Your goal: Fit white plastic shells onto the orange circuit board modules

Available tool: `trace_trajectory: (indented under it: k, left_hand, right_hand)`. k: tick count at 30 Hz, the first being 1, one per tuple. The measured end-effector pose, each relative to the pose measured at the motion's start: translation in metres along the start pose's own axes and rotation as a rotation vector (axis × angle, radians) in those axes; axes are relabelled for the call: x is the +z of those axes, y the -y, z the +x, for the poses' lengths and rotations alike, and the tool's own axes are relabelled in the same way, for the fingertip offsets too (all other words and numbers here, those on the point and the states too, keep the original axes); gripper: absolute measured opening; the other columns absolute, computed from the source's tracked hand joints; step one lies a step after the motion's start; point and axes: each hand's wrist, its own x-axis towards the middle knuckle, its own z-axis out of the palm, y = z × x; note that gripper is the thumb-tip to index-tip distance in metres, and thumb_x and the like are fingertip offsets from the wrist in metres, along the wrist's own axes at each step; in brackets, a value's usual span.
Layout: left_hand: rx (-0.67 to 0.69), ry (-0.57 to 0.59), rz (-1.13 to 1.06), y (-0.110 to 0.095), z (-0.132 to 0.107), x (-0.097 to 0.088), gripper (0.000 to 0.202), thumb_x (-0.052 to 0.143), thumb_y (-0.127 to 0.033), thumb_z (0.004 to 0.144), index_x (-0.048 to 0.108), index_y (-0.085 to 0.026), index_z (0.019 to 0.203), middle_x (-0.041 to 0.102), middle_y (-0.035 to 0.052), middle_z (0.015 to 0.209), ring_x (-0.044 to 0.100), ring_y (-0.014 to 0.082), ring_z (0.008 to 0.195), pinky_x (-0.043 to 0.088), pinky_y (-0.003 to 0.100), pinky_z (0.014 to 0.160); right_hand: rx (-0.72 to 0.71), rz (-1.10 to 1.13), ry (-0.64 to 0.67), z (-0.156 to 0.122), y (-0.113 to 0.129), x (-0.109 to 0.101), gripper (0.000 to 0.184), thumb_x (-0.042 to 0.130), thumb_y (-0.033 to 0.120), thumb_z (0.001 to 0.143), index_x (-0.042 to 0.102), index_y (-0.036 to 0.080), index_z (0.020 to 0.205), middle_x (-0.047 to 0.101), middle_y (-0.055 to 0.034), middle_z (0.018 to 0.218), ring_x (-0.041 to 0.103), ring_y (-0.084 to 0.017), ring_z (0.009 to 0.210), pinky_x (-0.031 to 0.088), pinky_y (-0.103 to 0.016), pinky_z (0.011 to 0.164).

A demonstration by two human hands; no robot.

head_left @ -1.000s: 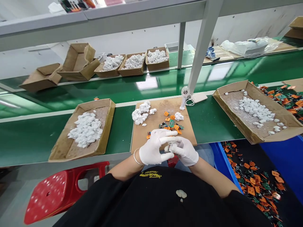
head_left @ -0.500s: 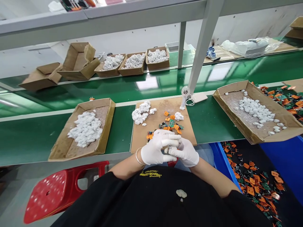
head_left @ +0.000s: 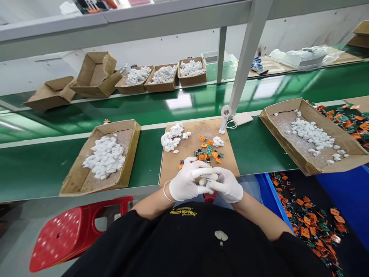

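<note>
My left hand (head_left: 186, 181) and my right hand (head_left: 229, 186), both in white gloves, meet in front of my chest at the near edge of a brown board (head_left: 170, 173). Their fingers are closed around a small white rounded piece (head_left: 203, 181), mostly hidden by the gloves. Just beyond my fingers lies a cluster of orange parts (head_left: 202, 157) and green circuit boards (head_left: 209, 149), with wires among them. Further back on the board are a heap of white pieces (head_left: 170, 141) at the left and a smaller white heap (head_left: 218, 141) at the right.
Cardboard trays of white pieces flank the board, one at left (head_left: 132, 154) and one at right (head_left: 302, 165). A small clear handheld fan (head_left: 225, 119) stands behind, cabled to a white block (head_left: 243, 119). A blue bin (head_left: 343, 192) holds orange parts. A red stool (head_left: 57, 234) is lower left.
My left hand has shifted slightly left and its fingers have loosened, showing more of the white piece. The orange item behind the left tray has moved left.
</note>
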Motion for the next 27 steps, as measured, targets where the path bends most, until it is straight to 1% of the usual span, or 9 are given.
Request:
trace_trajectory:
  k: [3, 7, 10, 13, 16, 19, 22, 24, 27]
  left_hand:
    - [0.024, -0.05, -0.003, 0.0015, -0.0015, 0.0012, 0.052, 0.075, -0.053, 0.081, 0.056, -0.027, 0.121, 0.071, 0.0042, 0.105, 0.068, 0.0173, 0.093, 0.04, 0.037, 0.091]
    - [0.066, -0.004, 0.037, 0.003, -0.0014, -0.0022, 0.068, 0.081, -0.049, 0.075, 0.049, -0.027, 0.131, 0.072, 0.0037, 0.098, 0.065, 0.0227, 0.103, 0.041, 0.039, 0.091]
    - [0.112, 0.003, 0.079, 0.003, -0.0008, -0.0053, 0.059, 0.079, -0.043, 0.078, 0.052, -0.028, 0.129, 0.071, 0.0036, 0.097, 0.065, 0.0216, 0.099, 0.04, 0.038, 0.089]
    - [0.107, -0.007, 0.082, 0.0025, -0.0011, -0.0052, 0.045, 0.076, -0.036, 0.079, 0.057, -0.028, 0.119, 0.07, 0.0031, 0.098, 0.066, 0.0179, 0.09, 0.039, 0.036, 0.086]
    - [0.073, -0.024, 0.07, 0.0014, -0.0013, -0.003, 0.04, 0.075, -0.033, 0.079, 0.059, -0.029, 0.115, 0.07, -0.0006, 0.087, 0.065, 0.0164, 0.084, 0.037, 0.037, 0.086]
    - [0.043, -0.071, 0.027, -0.0002, -0.0002, -0.0013, 0.041, 0.078, -0.037, 0.078, 0.058, -0.027, 0.112, 0.07, -0.0013, 0.085, 0.065, 0.0163, 0.083, 0.038, 0.037, 0.086]
    - [0.008, -0.104, 0.022, -0.0008, 0.0004, -0.0006, 0.045, 0.082, -0.042, 0.074, 0.06, -0.026, 0.109, 0.068, 0.0002, 0.088, 0.063, 0.017, 0.085, 0.04, 0.037, 0.085]
    - [-0.018, -0.082, 0.07, -0.0002, -0.0001, -0.0004, 0.048, 0.084, -0.045, 0.071, 0.062, -0.026, 0.11, 0.067, 0.0008, 0.089, 0.062, 0.0174, 0.085, 0.039, 0.037, 0.084]
    - [-0.046, -0.007, 0.142, 0.0009, -0.001, -0.0002, 0.049, 0.085, -0.05, 0.069, 0.066, -0.028, 0.109, 0.067, 0.001, 0.09, 0.062, 0.0179, 0.085, 0.037, 0.038, 0.085]
  right_hand:
    - [-0.003, 0.055, -0.004, -0.0019, -0.0041, -0.0003, 0.039, 0.084, 0.045, 0.071, 0.065, 0.016, 0.088, 0.072, -0.0063, 0.079, 0.062, -0.016, 0.062, 0.054, -0.032, 0.062]
    - [0.021, 0.123, -0.031, -0.0056, -0.0058, 0.0011, 0.041, 0.089, 0.034, 0.067, 0.06, 0.018, 0.092, 0.066, 0.0008, 0.063, 0.062, -0.015, 0.058, 0.054, -0.031, 0.061]
    - [0.034, 0.133, -0.019, -0.0065, -0.0045, 0.0015, 0.048, 0.091, 0.03, 0.063, 0.06, 0.018, 0.097, 0.065, 0.0019, 0.063, 0.065, -0.016, 0.059, 0.054, -0.03, 0.06]
    - [0.052, 0.087, -0.022, -0.0056, -0.004, 0.0008, 0.051, 0.094, 0.028, 0.058, 0.061, 0.017, 0.095, 0.067, -0.0006, 0.069, 0.068, -0.018, 0.067, 0.055, -0.03, 0.062]
    - [0.046, 0.085, -0.02, -0.0042, -0.0047, 0.0006, 0.049, 0.092, 0.032, 0.063, 0.06, 0.017, 0.097, 0.069, -0.0022, 0.075, 0.066, -0.016, 0.066, 0.054, -0.03, 0.063]
    - [0.032, 0.158, -0.017, -0.0029, -0.005, 0.0016, 0.048, 0.087, 0.043, 0.07, 0.061, 0.017, 0.1, 0.068, -0.0017, 0.077, 0.06, -0.012, 0.06, 0.052, -0.029, 0.061]
    - [0.024, 0.207, -0.025, -0.0022, -0.005, 0.0017, 0.047, 0.086, 0.046, 0.071, 0.062, 0.017, 0.1, 0.068, -0.0022, 0.076, 0.062, -0.014, 0.065, 0.052, -0.029, 0.061]
    - [0.05, 0.188, -0.046, -0.0023, -0.0052, 0.0008, 0.047, 0.087, 0.043, 0.069, 0.062, 0.017, 0.1, 0.069, -0.0026, 0.075, 0.064, -0.016, 0.069, 0.052, -0.029, 0.062]
    - [0.1, 0.143, -0.058, -0.0025, -0.0051, -0.0008, 0.045, 0.086, 0.04, 0.07, 0.061, 0.016, 0.1, 0.071, -0.0037, 0.077, 0.062, -0.014, 0.062, 0.052, -0.029, 0.059]
